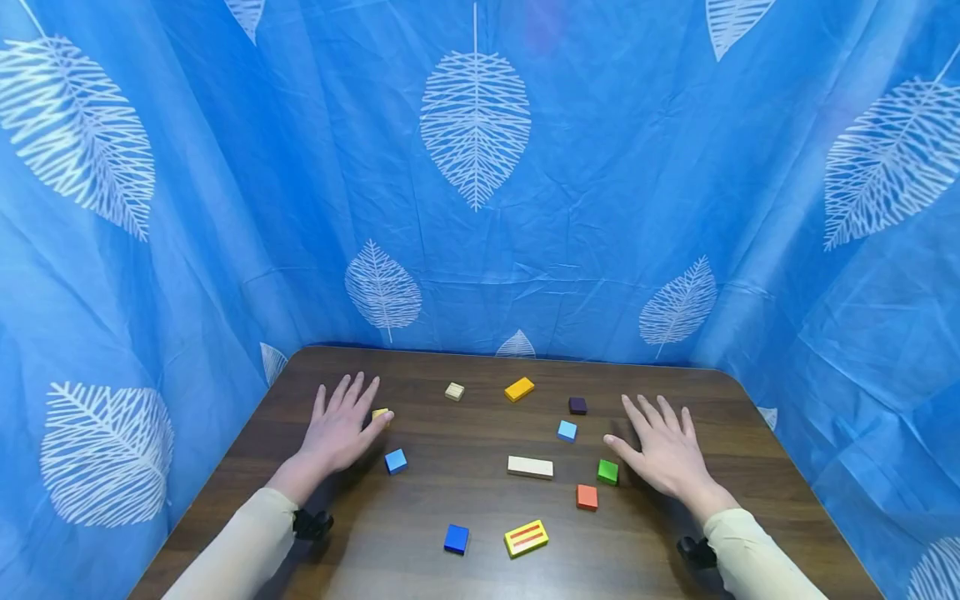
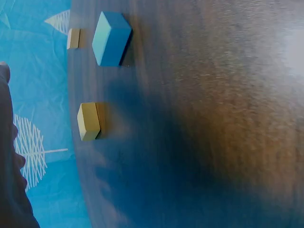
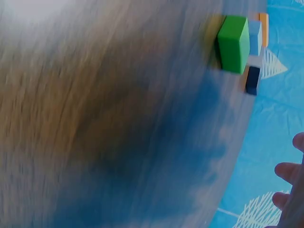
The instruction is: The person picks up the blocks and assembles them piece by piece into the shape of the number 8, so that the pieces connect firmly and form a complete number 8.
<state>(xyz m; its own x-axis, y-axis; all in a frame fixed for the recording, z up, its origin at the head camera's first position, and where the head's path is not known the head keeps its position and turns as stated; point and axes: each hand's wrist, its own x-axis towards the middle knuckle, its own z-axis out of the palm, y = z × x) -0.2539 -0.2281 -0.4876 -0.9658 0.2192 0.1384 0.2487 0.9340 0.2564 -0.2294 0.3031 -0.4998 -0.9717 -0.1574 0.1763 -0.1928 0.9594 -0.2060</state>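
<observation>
Head view, from left to right, against a blue curtain [image 1: 592,183] printed with white leaves: a cream sleeve [image 1: 240,546] reached in from the lower left, with a black wrist device [image 1: 311,524] at its cuff. Beyond it the left hand [image 1: 337,429] was raised above a dark wooden table [image 1: 405,517], palm down, fingers straight and slightly spread, pointing away from the wearer, thumb angled to the right. It had hold of nothing. Partly hidden by that thumb was a small yellow block [image 2: 89,122]; the left wrist view showed it lying on the table, apart from the hand. Nearer the wearer, beside the hand's shadow, lay a sky-blue block [image 1: 395,462].

Across the middle came a cream block [image 1: 454,391] far back, a dark blue block [image 1: 456,538] near, an orange block [image 1: 519,389] far back, a red-striped yellow block [image 1: 527,539] near, and a long white block [image 1: 530,467] between those last two. Then came a light blue block [image 1: 567,431], a dark purple block [image 1: 577,406], a red block [image 1: 587,497] and a green block [image 1: 607,472].

Just right of the green block, the right hand [image 1: 663,450] was raised too, palm down, fingers extended and fanned, thumb out to the left, its grasp empty.
</observation>
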